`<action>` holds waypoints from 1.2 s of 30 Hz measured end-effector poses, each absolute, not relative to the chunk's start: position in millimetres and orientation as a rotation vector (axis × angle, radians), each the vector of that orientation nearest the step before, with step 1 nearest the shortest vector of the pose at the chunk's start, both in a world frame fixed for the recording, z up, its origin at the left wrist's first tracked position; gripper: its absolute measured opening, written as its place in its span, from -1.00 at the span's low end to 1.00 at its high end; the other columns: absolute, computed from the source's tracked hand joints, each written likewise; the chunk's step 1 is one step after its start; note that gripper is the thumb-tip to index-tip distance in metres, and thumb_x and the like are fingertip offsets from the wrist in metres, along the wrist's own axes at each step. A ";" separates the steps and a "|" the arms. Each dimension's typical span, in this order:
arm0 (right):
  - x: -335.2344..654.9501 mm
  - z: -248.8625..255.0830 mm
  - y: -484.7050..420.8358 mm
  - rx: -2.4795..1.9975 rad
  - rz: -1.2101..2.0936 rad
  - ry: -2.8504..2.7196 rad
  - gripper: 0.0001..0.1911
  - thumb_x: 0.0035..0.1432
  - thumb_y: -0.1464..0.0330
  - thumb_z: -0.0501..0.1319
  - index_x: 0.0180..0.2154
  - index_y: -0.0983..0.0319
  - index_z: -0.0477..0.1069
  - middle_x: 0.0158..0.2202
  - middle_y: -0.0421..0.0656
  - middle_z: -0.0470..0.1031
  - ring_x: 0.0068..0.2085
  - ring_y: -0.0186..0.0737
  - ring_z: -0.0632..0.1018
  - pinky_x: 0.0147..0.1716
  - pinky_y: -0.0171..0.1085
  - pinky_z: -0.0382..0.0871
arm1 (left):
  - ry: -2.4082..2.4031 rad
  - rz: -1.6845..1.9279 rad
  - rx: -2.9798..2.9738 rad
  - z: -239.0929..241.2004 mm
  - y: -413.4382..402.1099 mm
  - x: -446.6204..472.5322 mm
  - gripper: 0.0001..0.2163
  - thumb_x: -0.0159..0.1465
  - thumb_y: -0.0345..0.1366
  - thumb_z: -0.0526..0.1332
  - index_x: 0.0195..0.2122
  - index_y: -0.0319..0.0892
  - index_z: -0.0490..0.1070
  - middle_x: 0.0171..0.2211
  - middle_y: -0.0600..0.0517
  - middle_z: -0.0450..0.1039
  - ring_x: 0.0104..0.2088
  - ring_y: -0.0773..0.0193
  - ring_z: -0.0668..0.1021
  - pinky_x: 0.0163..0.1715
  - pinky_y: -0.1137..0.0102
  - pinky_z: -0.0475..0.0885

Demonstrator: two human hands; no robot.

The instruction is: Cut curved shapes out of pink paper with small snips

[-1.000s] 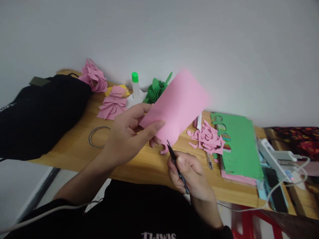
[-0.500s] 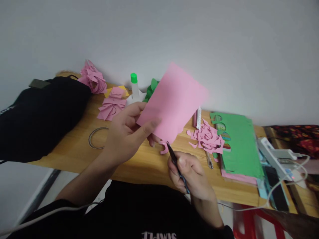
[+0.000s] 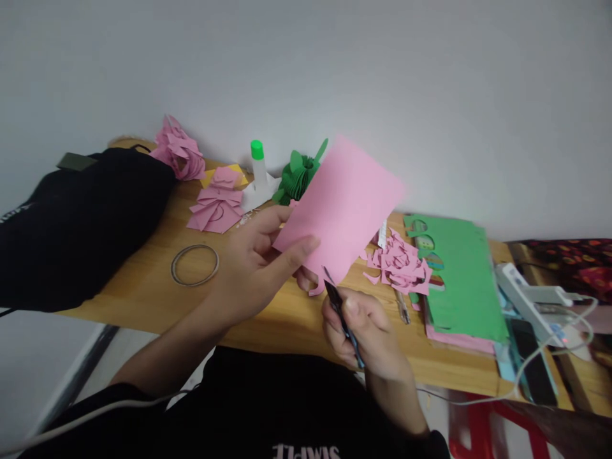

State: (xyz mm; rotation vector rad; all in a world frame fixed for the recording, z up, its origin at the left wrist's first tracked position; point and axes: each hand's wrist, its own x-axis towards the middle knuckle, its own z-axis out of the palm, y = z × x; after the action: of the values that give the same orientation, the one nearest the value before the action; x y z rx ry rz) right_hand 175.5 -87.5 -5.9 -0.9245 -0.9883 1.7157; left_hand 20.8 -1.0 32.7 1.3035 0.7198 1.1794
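Note:
A sheet of pink paper (image 3: 347,204) is pinched at its lower left between the thumb and fingers of my left hand (image 3: 262,264). My right hand (image 3: 368,331) is wrapped around a dark pair of scissors (image 3: 342,312). The blades stand slightly apart at the paper's bottom corner, one tip showing in front of the sheet. A small curved pink scrap (image 3: 316,287) shows just below the paper. Right of the sheet lies a heap of pink paper scraps (image 3: 401,264).
Along the wall stand folded pink paper (image 3: 178,150), a glue stick (image 3: 258,166) and a green paper piece (image 3: 299,178). A ring-shaped band (image 3: 194,264) lies left, near a black bag (image 3: 90,223). Green sheets (image 3: 463,280), a power strip (image 3: 528,306) and a phone (image 3: 533,363) are right.
My left hand and the pink paper have moved slightly right and down toward the scissors. The scissor blades have parted at the paper's edge, and more of the green paper piece shows.

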 end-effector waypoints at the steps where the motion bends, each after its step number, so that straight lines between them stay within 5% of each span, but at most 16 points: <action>1: 175.2 -6.1 -87.5 -0.925 1.709 -0.984 -0.54 0.27 -0.03 0.10 -0.46 0.21 0.24 -0.74 -0.40 0.11 -0.75 -0.52 0.03 -0.80 -0.47 -0.12 | 0.722 1.175 1.300 32.2 -2.1 21.2 -0.92 0.21 -0.38 0.31 -0.29 -0.18 0.45 -0.65 0.19 0.47 -0.68 0.40 0.54 -0.69 0.59 0.48; 30: 169.8 -8.6 -87.0 -0.987 1.599 -0.971 -0.55 0.30 -0.01 0.05 -0.45 0.19 0.20 -0.75 -0.43 0.09 -0.76 -0.52 0.02 -0.81 -0.48 -0.08 | 0.755 1.217 1.294 21.2 -15.1 27.5 -0.90 0.26 -0.40 0.25 -0.24 -0.08 0.37 -0.55 0.17 0.55 -0.62 0.31 0.59 -0.57 0.42 0.58; 36: 169.6 -7.1 -87.2 -0.970 1.593 -0.968 -0.55 0.30 -0.01 0.05 -0.45 0.19 0.20 -0.74 -0.42 0.10 -0.76 -0.52 0.02 -0.82 -0.48 -0.09 | 0.751 1.243 1.325 19.2 -16.9 28.6 -0.91 0.27 -0.42 0.25 -0.28 -0.13 0.35 -0.56 0.17 0.54 -0.60 0.38 0.59 -0.56 0.52 0.56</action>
State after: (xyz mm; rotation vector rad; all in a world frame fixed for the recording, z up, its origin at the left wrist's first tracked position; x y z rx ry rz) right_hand 169.6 -87.2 -7.1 -0.9704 -0.9675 1.5930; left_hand 28.6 -16.9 19.2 1.3249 0.7515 1.2429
